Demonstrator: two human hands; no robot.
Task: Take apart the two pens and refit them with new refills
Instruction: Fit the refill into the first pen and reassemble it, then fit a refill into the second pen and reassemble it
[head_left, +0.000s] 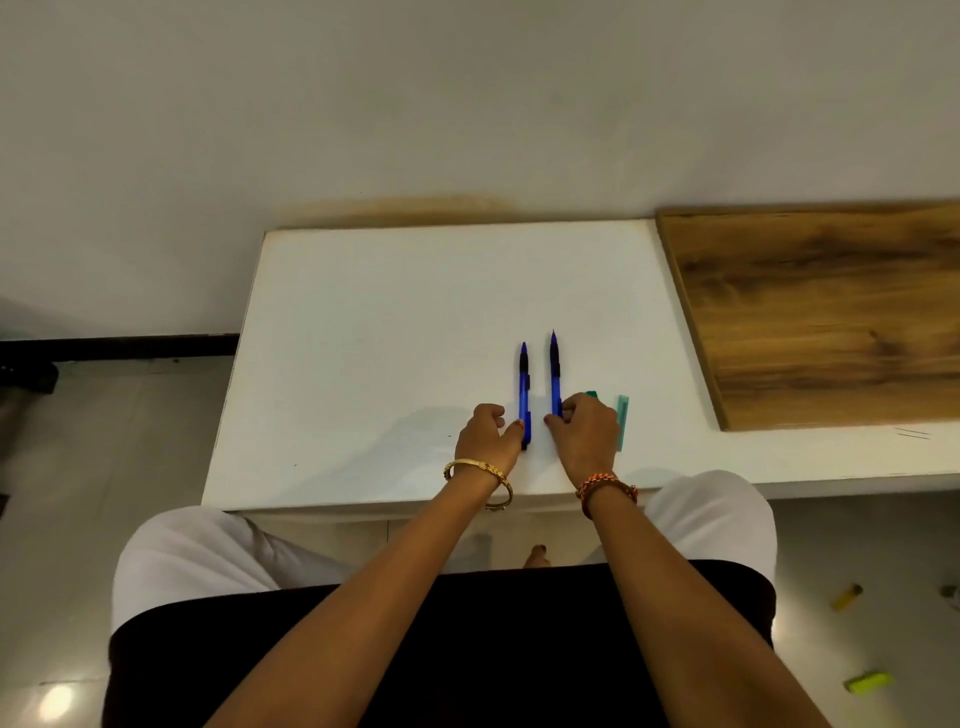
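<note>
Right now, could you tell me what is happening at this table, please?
A seated person has two blue pens lying side by side on the white table, tips pointing away. The left hand touches the near end of the left pen; the right hand holds the near end of the right pen. Both pens look whole, so nothing is apart yet. A green packet lies just right of the right hand; what it holds I cannot tell.

left hand (488, 434): fingers curled, knuckles up | right hand (584, 434): fingers curled | forearms extended forward
</note>
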